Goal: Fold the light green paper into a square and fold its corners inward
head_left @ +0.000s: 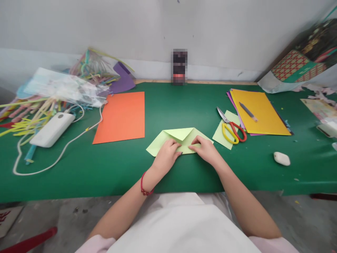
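A light green sheet of paper (185,144), partly folded, lies on the green table in front of me. A triangular flap points down from its top edge, and its left and right ends taper. My left hand (168,151), with a red beaded bracelet at the wrist, is closed on the paper's lower middle, fingers curled. On the paper's right half, my right hand (204,149) pinches it near the lower edge with thumb and forefinger. My fingers hide part of the lower edge. Scissors (229,128) with red and yellow handles rest on a smaller light green piece (219,137) to the right.
An orange sheet (123,117) lies to the left. Beyond it are a white power bank (54,129) with a cable and a heap of craft strips (86,75). At right, a grey pen (248,111) lies on stacked coloured sheets (268,119), near a small white case (281,159).
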Available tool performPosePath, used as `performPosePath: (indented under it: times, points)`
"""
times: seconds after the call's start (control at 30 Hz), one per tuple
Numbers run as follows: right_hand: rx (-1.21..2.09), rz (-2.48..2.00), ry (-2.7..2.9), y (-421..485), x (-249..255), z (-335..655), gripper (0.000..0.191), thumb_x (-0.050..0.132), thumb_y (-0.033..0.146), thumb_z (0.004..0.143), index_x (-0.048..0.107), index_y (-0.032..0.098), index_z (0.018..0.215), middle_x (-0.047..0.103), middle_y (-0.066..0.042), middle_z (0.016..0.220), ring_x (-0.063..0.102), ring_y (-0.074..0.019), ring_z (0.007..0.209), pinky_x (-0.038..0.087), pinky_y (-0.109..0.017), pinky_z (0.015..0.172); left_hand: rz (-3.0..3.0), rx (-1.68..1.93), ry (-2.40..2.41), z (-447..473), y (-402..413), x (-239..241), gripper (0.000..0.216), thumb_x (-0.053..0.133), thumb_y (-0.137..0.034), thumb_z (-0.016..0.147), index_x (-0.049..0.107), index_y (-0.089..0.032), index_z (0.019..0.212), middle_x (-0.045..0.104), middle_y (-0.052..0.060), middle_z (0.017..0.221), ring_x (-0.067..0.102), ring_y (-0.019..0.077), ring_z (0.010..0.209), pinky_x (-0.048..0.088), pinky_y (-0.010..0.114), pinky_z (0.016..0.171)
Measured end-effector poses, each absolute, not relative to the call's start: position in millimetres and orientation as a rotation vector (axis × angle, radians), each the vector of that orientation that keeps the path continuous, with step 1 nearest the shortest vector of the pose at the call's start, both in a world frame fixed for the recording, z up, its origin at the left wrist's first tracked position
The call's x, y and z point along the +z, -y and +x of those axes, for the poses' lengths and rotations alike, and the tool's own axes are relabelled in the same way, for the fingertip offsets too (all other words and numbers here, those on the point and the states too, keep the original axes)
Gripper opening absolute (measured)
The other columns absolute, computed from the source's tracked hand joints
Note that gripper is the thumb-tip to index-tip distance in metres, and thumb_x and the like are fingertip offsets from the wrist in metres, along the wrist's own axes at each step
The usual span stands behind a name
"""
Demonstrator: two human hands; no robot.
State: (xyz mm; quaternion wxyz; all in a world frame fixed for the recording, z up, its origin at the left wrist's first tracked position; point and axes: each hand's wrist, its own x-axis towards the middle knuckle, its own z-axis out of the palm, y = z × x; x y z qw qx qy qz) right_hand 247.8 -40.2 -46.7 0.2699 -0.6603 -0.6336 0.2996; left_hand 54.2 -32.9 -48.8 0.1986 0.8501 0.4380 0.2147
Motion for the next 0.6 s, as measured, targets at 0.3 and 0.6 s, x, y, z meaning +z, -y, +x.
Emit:
performPosePath:
  times: [0.3,0.6]
  points:
    - [0.856,-1.746,1.685,41,-48,251,0.013,0.064,0.033,0.071,0.055,0.023,0.070,0.066,0.002,0.075,0.060,-0.0184,0.072,0.045,-0.031,0.068,2.434,0.639,-1.247,52,40,-49,0.023,0.055,-0.018,0.087,0.057,-0.019,0.110,0.061,0.007,0.100,0.059,0.0222,0.092,0.051,0.040,0.082]
    - [0.715,-1.288,2.057,68,-48,269,0.015,0.056,0.033,0.087,0.067,0.025,0.081,0.066,-0.005,0.083,0.062,-0.0203,0.082,0.048,-0.036,0.077,2.591,0.539,-1.156,35,57,-46,0.020,0.038,-0.017,0.094,0.058,-0.020,0.093,0.061,0.004,0.087,0.058,0.0166,0.077,0.048,0.028,0.068]
